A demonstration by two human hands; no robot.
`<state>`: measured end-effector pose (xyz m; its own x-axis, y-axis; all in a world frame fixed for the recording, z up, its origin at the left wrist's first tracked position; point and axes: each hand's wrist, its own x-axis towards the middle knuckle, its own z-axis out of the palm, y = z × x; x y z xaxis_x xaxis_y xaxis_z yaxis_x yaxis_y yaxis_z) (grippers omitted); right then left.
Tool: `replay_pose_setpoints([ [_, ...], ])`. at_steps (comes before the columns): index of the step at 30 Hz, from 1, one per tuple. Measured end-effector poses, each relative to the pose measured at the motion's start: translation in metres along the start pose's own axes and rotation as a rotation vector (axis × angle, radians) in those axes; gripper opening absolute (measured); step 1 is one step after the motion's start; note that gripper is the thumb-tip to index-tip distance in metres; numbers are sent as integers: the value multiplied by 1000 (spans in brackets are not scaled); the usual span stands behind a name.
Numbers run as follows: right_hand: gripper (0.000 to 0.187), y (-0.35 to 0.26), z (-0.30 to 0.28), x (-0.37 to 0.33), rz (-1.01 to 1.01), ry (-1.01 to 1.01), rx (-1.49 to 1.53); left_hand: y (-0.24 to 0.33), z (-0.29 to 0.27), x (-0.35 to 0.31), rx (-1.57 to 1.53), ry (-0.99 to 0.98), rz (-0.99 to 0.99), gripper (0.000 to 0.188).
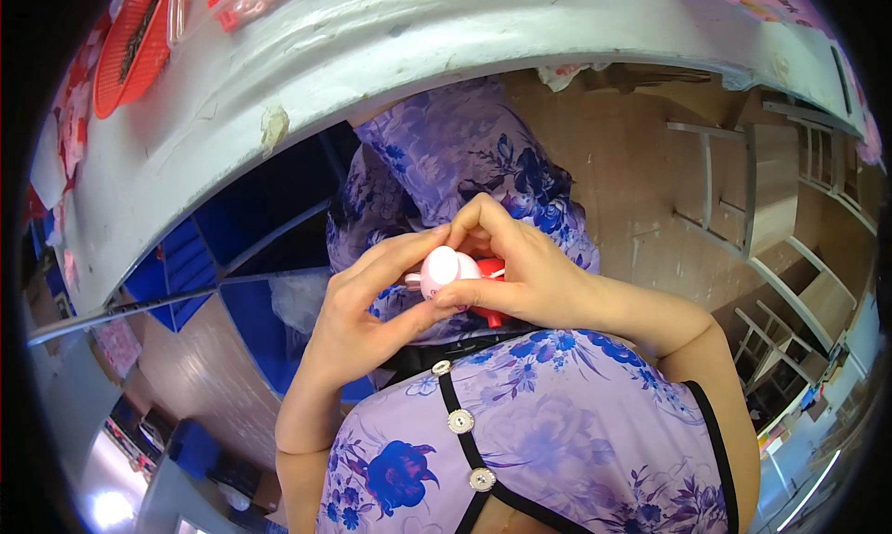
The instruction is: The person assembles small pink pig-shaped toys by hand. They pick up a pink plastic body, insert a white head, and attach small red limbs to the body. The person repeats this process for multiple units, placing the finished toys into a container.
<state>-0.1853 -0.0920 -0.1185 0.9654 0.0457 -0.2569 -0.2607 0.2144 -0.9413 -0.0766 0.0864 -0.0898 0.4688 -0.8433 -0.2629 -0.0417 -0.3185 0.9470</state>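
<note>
Over my lap I hold a small pink plastic toy piece (455,272) with a white round end and a little knob on its left side. My left hand (358,302) closes on it from the left, thumb at its near side and fingers along its far side. From the other side my right hand (525,265) also grips it, with thumb and bent forefinger. A red plastic part (490,313) shows beneath and right of the pink piece, partly hidden by my right hand. Whether the two parts are joined I cannot tell.
A white, worn tabletop (372,51) curves across the far side. On it at far left are a red basket (135,46) with small dark pieces and a clear container (255,0) of pink and red parts. Blue crates (246,325) stand at left, metal-framed stools (771,195) at right.
</note>
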Motion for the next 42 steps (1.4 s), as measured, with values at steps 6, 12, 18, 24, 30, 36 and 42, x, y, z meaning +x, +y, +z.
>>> replay_pose_setpoints([
  [6, 38, -4, -13, -6, -17, -150, -308, -11, 0, -24, -253, 41, -128, 42],
  [12, 56, -8, -28, -26, 4, -157, -389, -24, 16, -38, -258, 153, -68, 41],
  [18, 67, 7, -22, -35, -74, -109, -405, 1, 10, -15, 294, -29, 95, 39],
  [24, 71, 32, -14, -43, -168, -52, -512, -5, 21, -12, 424, -101, 148, 42],
  [30, 69, 40, -11, -45, -195, -29, -540, -12, 24, -12, 471, -119, 243, 39],
  [36, 64, 43, -12, -47, -199, -39, -557, -8, 29, -11, 566, -99, 282, 30],
  [42, 25, 47, -12, -48, 101, -52, -530, -20, 33, -3, 500, -159, 253, 17],
])
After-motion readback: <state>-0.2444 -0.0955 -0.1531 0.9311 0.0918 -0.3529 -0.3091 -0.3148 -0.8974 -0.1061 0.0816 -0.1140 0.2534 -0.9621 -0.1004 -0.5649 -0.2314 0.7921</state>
